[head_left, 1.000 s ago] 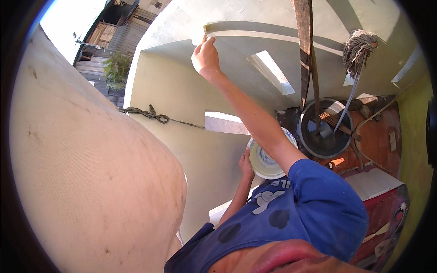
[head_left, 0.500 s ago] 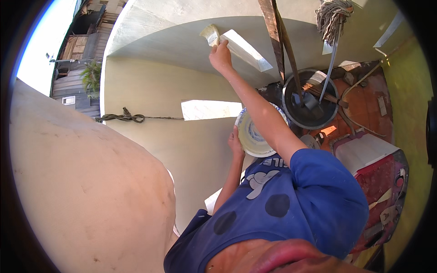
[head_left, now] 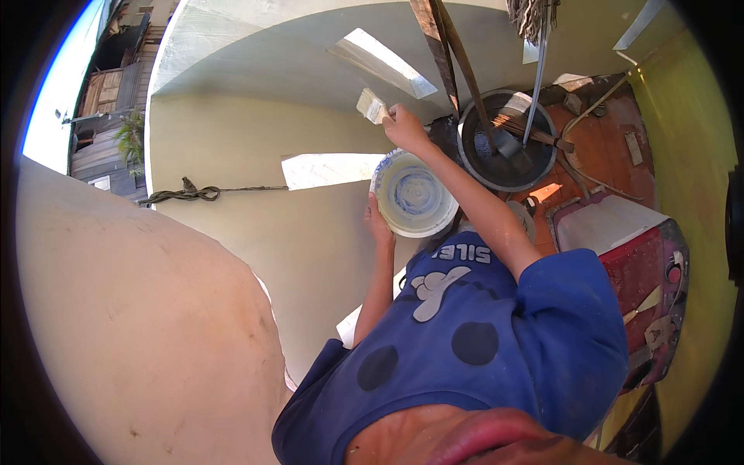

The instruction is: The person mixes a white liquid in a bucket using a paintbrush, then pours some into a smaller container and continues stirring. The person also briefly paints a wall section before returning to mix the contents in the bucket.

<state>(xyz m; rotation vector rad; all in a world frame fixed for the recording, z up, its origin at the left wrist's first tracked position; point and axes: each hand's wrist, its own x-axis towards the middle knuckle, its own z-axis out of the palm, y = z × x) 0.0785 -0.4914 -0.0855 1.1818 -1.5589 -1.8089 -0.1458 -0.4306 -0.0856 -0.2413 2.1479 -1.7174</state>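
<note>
My right hand (head_left: 406,127) is closed around the handle of a flat paintbrush (head_left: 373,106), whose pale bristles point up and left, apart from the wall. Below it, my left hand (head_left: 377,220) grips the left rim of a round white bowl (head_left: 377,186) in front of my chest. Blue and whitish smears coat the inside of the bowl. My right forearm passes close by the bowl's right side. The fingers of my left hand under the bowl are partly hidden.
A dark round tub (head_left: 470,159) with water and tools stands on the red tiled floor (head_left: 612,147). Wooden poles (head_left: 438,54) and a mop (head_left: 535,19) rise near it. At right is a red and white box (head_left: 620,225). A knotted cord (head_left: 203,194) crosses the pale wall (head_left: 232,139).
My right hand has drawn the paintbrush down from the upper wall toward the bowl. The bowl's inside shows more fully now, and the whole view has shifted slightly.
</note>
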